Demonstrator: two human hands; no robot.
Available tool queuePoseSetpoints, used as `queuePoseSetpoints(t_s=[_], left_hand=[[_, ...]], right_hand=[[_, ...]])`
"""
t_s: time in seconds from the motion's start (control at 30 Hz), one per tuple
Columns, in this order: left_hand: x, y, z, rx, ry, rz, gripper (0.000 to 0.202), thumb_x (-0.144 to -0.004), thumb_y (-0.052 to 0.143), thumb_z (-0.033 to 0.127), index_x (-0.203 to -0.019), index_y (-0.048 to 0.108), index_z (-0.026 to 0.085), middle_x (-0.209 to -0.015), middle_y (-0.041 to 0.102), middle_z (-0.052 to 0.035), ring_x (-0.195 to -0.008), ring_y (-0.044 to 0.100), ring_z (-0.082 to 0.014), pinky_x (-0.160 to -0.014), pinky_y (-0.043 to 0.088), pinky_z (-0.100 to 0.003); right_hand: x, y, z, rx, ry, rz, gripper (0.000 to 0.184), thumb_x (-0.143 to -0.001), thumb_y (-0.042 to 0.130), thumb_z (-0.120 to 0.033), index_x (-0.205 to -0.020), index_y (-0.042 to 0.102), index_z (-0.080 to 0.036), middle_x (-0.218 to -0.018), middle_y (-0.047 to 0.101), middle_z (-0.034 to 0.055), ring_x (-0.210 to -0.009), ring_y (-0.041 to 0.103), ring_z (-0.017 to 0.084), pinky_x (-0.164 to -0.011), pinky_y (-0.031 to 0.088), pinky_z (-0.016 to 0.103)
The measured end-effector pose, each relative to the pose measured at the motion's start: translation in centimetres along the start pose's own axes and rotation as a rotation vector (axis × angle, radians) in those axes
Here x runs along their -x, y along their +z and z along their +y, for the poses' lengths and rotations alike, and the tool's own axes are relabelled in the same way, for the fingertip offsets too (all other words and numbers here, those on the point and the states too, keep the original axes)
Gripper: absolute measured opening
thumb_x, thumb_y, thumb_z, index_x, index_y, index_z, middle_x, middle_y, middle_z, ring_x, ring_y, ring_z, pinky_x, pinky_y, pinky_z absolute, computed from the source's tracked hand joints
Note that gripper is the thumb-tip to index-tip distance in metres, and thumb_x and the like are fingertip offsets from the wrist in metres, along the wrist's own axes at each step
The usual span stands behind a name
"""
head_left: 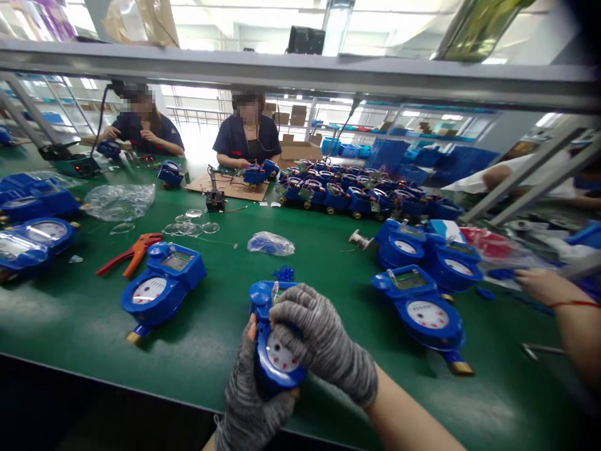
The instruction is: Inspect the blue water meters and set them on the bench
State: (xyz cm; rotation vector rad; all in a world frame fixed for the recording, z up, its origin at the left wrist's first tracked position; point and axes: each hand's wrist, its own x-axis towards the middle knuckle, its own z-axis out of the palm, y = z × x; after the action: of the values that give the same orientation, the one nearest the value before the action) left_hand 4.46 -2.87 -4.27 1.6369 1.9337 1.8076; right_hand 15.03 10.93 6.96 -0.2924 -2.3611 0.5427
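One blue water meter [277,357] is held upright-tilted just above the near edge of the green table [216,326], dial facing the camera. The left hand [253,394], in a grey knit glove, is wrapped around its lower body from below with the thumb on the dial rim. The right hand [319,341], gloved the same, curls over the upper housing, fingers bent down onto it. A small heap of blue bits [284,274] lies just behind the meter, and one clear bag of blue parts [271,243] lies farther back. To the left sits one loose meter [162,285] with one pair of red-orange pliers [131,254] near it. To the right, three meters [425,307] stand close together. One co-worker's bare forearm [563,307], with a red thread at the wrist, reaches in from the right edge. Across the table are two seated workers [247,134] and a packed row of meters [357,194], too many to count. Bare green surface lies open on both sides of the held meter and up the middle of the table.
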Motion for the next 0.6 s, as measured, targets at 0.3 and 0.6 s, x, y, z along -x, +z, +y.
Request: queuePoseSetpoints(t_s=[0.3,0.6], left_hand=[[1.0,0.5,-1.5,0.059,-0.008,-0.006,0.088,-0.080,0.073,0.035,-0.153,0.025,0.022,-0.153,0.037,-0.0196,-0.136,0.043,-0.0361,-0.106,0.045,-0.052],[1.4,1.1,-2.3,0.109,-0.020,0.030,0.096,-0.074,0.079,0.041,-0.152,0.026,0.025,-0.152,0.039,-0.0188,-0.137,0.042,-0.0376,-0.105,0.047,-0.052]], right_hand=[[-1.2,2.4,-1.1,0.235,0.004,-0.152,0.007,-0.084,0.064,-0.023,-0.085,0.070,-0.020,-0.090,0.066,0.0064,-0.083,0.056,0.024,-0.077,0.046,0.038],[-1.2,2.4,-1.6,0.353,-0.139,-0.187,0.009,-0.086,0.066,-0.026,-0.083,0.071,-0.019,-0.096,0.071,0.0088,-0.081,0.060,0.024,-0.077,0.049,0.040]])
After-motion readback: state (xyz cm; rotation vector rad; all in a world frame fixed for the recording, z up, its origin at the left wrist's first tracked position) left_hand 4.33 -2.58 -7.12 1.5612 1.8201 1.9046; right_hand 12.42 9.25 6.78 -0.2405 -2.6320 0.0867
